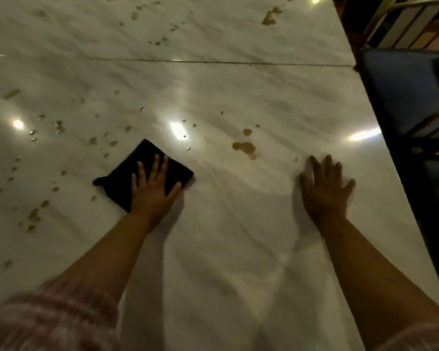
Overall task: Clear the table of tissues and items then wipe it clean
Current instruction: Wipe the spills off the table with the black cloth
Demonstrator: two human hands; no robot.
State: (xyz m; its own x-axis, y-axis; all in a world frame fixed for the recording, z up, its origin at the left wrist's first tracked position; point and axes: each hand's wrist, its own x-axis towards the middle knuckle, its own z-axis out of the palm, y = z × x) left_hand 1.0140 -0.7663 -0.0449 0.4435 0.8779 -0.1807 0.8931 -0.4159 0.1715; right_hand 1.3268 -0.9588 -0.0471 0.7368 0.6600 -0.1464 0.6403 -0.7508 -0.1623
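Black folded cloth lies flat on white marble tabletop, left of centre. Left hand presses on it, fingers straight and spread, not gripping. Right hand rests flat on bare marble, well apart, fingers splayed, holding nothing. Brown puddle between the hands, farther out. Brown splashes and droplets scattered left of cloth. Blue chair seat beside right edge.
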